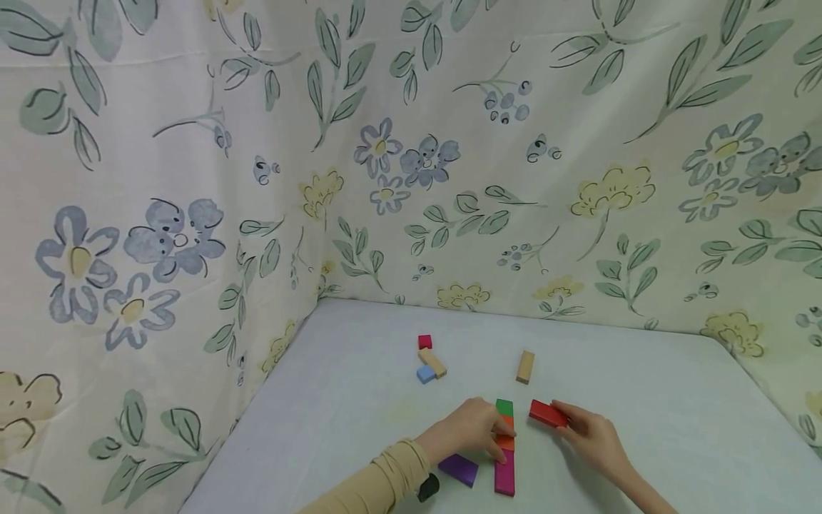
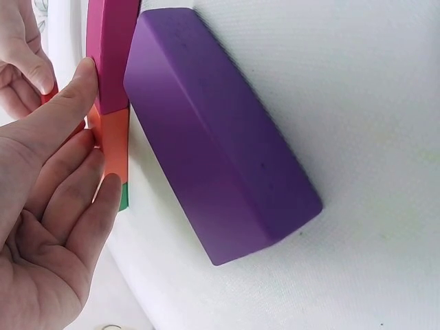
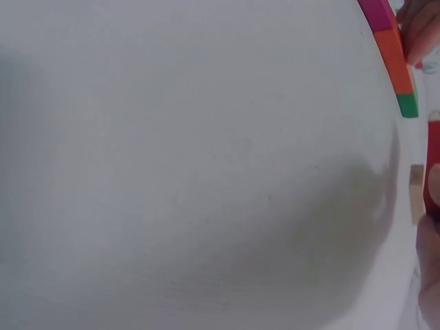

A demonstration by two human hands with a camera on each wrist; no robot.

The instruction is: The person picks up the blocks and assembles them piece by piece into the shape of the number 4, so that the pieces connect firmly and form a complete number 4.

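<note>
A short row runs along the table in the head view: a magenta block (image 1: 505, 480) nearest, an orange block (image 1: 506, 443) in the middle, a green block (image 1: 504, 407) at the far end. My left hand (image 1: 467, 430) reaches over this row from the left. In the left wrist view its thumb touches the magenta block and its loosely extended fingers rest by the orange one. To the right of the row, my right hand (image 1: 594, 437) pinches a red block (image 1: 544, 412) between thumb and fingers. A purple block (image 2: 220, 137) lies slanted beside the row, under the left wrist.
Farther back on the white table (image 1: 359, 343) lie a small red cube (image 1: 424, 342), a wooden block (image 1: 433, 363) and a light blue cube (image 1: 426, 374), close together. Another wooden block (image 1: 525, 367) lies beyond the row. A floral cloth (image 1: 398, 214) hangs around the table.
</note>
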